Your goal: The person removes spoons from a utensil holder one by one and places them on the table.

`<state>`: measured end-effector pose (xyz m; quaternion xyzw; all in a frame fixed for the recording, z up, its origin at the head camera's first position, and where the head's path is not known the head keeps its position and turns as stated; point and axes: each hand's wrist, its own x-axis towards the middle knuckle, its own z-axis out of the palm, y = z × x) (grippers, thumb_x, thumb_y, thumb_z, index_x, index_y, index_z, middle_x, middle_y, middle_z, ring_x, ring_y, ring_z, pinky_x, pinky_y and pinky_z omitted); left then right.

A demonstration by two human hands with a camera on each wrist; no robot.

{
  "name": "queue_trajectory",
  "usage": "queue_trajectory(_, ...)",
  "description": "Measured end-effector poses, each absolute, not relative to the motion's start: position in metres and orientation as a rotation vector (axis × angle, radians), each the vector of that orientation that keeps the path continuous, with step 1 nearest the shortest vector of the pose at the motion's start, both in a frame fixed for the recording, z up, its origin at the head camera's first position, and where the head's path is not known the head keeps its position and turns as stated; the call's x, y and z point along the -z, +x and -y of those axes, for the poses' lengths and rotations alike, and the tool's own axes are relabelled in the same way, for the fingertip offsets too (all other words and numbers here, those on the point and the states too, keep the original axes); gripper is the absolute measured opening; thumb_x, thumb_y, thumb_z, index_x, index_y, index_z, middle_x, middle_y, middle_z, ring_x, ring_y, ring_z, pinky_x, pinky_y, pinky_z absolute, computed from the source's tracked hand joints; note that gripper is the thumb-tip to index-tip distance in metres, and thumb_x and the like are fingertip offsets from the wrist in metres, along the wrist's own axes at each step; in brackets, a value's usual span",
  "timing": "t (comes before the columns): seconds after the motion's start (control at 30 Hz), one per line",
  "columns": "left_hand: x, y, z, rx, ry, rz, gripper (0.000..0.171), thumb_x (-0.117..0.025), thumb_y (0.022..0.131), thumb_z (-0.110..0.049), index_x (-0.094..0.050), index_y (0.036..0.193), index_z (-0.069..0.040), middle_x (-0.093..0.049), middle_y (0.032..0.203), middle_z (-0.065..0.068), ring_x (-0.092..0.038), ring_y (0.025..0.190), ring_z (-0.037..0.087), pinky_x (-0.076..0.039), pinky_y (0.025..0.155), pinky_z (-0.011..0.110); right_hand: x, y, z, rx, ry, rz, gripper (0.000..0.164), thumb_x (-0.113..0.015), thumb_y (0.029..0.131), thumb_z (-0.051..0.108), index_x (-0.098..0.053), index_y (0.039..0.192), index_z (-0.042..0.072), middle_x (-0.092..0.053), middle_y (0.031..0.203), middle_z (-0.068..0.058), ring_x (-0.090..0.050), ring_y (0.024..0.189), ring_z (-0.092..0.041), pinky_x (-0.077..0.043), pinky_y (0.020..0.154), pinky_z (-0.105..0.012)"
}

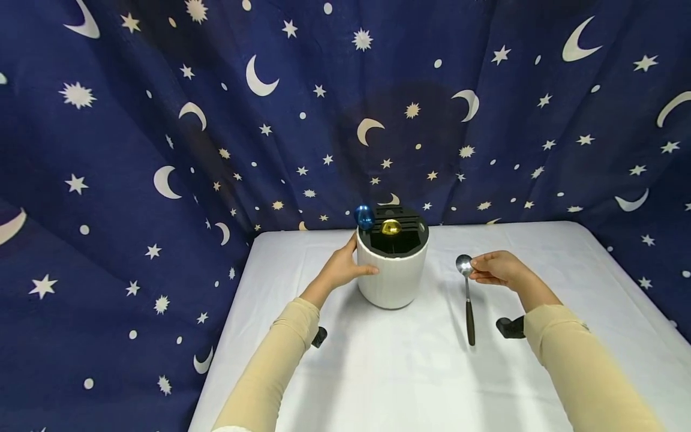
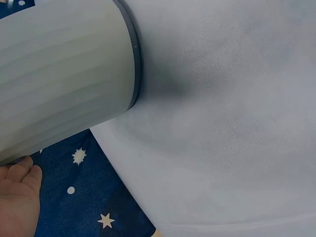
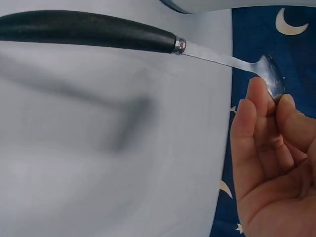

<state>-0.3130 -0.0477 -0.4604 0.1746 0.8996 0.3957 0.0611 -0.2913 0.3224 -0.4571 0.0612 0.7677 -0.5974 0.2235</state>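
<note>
A white round utensil holder [image 1: 390,282] with a black slotted top insert stands upright towards the back of the table. My left hand [image 1: 342,267] grips its left side, thumb across the front; in the left wrist view, fingertips [image 2: 35,173] touch its wall. From the top stick up a shiny blue rounded spoon head [image 1: 364,217] and a gold one [image 1: 391,227]; their lower parts are hidden. To the holder's right, my right hand [image 1: 499,268] pinches a metal spoon [image 3: 270,76] by the edge of its bowl. The spoon's dark handle [image 3: 94,30] points down towards the table's front.
A white cloth covers the table [image 1: 399,372]. Behind and to the left hangs a dark blue curtain [image 1: 302,138] with moons and stars. Black wrist-camera parts [image 1: 510,327] show beside both sleeves. The spoon casts a shadow on the cloth.
</note>
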Motion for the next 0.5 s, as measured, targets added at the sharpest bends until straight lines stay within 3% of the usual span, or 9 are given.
queue_trajectory(0.5,0.462,-0.314,0.049,-1.191,0.53,-2.728,0.112,-0.075,0.066,-0.054,0.0,0.148,-0.035,-0.034,0.145,0.006,-0.037,0.128,0.025,-0.034,0.1,0.044,0.496,-0.279,-0.312,1.613,0.188,-2.2,0.032,-0.046,0.096,0.004,-0.042,0.114,-0.022,-0.065,0.072,-0.004,-0.064,0.065,-0.011,-0.054,0.065,-0.027)
